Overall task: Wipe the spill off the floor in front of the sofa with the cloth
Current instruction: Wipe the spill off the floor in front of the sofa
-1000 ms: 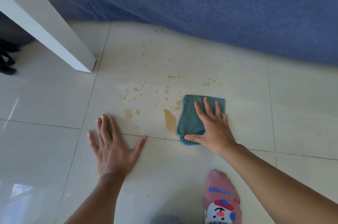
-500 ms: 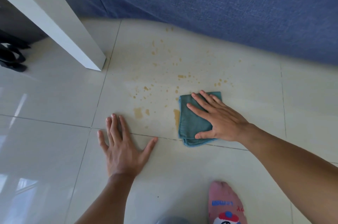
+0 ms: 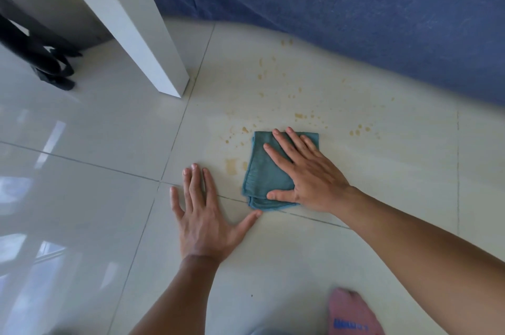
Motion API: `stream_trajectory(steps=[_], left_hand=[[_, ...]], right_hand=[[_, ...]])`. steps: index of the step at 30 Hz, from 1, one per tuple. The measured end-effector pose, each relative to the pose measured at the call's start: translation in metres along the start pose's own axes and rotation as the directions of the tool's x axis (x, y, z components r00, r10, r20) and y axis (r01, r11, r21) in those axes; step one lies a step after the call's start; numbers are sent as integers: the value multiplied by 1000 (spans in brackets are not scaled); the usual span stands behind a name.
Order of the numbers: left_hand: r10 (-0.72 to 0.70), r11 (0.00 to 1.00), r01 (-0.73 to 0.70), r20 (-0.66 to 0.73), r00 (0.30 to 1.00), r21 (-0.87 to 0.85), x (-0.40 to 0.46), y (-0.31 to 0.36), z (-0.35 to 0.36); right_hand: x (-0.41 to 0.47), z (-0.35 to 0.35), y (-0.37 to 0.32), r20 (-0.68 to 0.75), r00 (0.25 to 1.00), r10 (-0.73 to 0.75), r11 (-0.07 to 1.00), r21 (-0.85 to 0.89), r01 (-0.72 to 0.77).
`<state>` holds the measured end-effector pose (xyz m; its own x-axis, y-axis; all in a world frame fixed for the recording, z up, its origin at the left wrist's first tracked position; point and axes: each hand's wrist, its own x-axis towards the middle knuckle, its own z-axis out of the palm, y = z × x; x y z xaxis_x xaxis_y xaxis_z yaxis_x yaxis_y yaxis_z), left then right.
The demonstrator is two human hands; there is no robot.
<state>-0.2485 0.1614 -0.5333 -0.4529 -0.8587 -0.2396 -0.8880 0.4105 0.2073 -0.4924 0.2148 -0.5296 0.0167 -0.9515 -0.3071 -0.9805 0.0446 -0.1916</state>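
A folded teal cloth lies flat on the pale floor tiles. My right hand presses down on it with fingers spread, covering its right half. Brown spill drops are scattered over the tile beyond the cloth toward the blue sofa. A larger brown patch sits just left of the cloth. My left hand rests flat on the floor, fingers apart, its thumb tip close to the cloth's near corner.
A white table leg stands on the floor at upper left. Dark straps lie behind it at far left. My foot in a pink sock is at the bottom right. Glossy tiles stretch to the left.
My right hand has slid the cloth leftward over the large brown streak, which is now hidden under it. The left hand stayed planted on the floor.
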Motion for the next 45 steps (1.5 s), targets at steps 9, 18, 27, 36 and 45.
stream_trajectory(steps=[9,18,27,36,45], left_hand=[[-8,1000,8,-8,1000,11,1,0,1],[-4,1000,4,-15,1000,9,0,-1,2],[-14,1000,14,-13,1000,-2,1,-1,1],[-16,1000,16,-16,1000,-9,1,-2,1],[-8,1000,8,-17,1000,5,0,-2,1]], right_hand=[[40,-7,-14,-32,999,19,997,77,-17],[60,-10,-20,24,980,-199,979,-32,200],[92,-7,-46,-148,971,186,978,122,-169],[51,-2,-23,-82,971,227,973,66,-221],[-7,-3,-3,104,986,127,992,10,-129]])
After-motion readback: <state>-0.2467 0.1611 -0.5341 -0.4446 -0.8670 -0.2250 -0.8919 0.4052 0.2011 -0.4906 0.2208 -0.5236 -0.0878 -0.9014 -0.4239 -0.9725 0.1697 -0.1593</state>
